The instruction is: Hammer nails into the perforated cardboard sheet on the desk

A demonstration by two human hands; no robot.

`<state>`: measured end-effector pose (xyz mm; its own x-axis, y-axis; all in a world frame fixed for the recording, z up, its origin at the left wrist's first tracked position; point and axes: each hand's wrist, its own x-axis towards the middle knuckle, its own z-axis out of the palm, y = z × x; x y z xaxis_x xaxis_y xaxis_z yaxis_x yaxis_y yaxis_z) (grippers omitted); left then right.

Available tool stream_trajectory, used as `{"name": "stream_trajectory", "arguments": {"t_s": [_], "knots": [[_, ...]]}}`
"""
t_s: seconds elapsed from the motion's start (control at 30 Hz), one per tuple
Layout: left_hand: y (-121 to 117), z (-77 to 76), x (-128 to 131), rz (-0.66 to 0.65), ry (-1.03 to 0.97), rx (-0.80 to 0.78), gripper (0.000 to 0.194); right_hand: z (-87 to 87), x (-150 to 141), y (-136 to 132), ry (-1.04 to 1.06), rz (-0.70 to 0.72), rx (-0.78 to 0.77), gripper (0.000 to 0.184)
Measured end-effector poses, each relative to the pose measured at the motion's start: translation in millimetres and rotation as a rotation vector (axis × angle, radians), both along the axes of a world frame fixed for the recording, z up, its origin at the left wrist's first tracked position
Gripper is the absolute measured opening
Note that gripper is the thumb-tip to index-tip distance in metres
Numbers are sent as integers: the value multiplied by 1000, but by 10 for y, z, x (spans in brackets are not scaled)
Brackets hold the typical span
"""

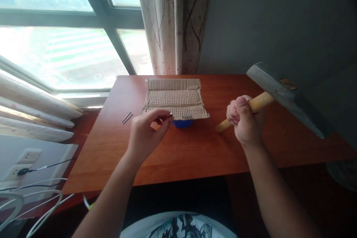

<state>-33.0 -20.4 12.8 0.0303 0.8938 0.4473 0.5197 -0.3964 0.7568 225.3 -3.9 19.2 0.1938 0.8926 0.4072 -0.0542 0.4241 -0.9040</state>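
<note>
In my right hand (247, 121) is a hammer (290, 93), gripped round its wooden handle and raised above the table, its grey metal head to the right. My left hand (150, 130) pinches a nail (171, 114) at the near edge of a cardboard sheet (173, 98) dotted with rows of small holes; only the nail's head shows. Several nails (187, 116) stand in a row along that same edge, to the right of my left fingers. Under the cardboard's near edge, part of a blue object (182, 123) shows. Two loose nails (127, 117) lie left of my left hand.
The brown wooden table (178, 160) runs up to a patterned curtain (175, 22) and a window (69, 55). At the lower left, white cables (41, 208) and a plugged-in wall socket (23, 167) sit beside the table. A dim round container (343, 174) shows at the lower right.
</note>
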Motion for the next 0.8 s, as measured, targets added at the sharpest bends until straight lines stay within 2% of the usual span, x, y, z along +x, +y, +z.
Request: {"name": "stream_trajectory", "arguments": {"t_s": [0.2, 0.8], "knots": [[146, -74, 215, -4, 110, 77, 4, -11, 10, -17, 25, 22, -5, 50], [157, -109, 229, 4, 128, 81, 5, 1, 23, -7, 30, 14, 3, 50]]}}
